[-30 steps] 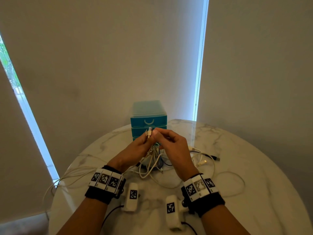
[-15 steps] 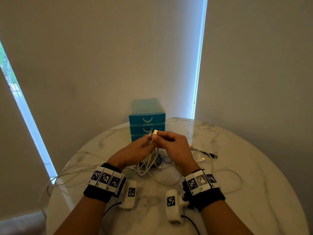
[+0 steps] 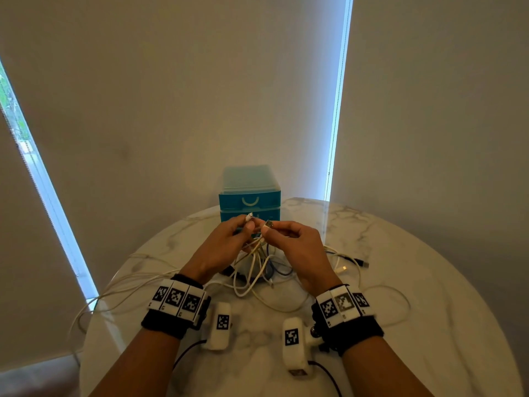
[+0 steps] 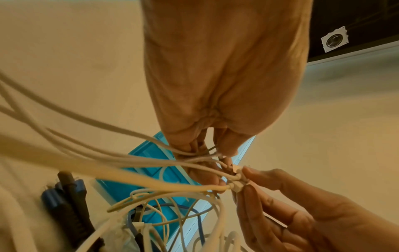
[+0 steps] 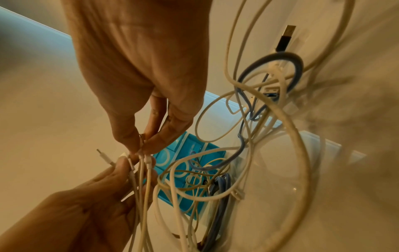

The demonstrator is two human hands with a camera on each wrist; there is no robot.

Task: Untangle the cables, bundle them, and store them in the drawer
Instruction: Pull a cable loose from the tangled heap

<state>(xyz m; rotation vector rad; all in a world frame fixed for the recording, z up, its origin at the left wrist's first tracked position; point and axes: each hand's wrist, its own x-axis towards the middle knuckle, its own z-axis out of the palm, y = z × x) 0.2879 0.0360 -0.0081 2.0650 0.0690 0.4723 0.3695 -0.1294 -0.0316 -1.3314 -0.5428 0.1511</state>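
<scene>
**Cable ends pinched above the tangle**

Our tangled cables (image 3: pixel 257 270) lay on the marble worktop (image 3: pixel 429 296), strands lifted. Our left hand (image 3: pixel 220 247) pinched a white plug (image 3: pixel 249 216); our right hand (image 3: pixel 297 247) pinched a USB plug (image 3: pixel 268 224) beside it. The teal drawer unit (image 3: pixel 249 193) stood just behind, drawers closed.
</scene>
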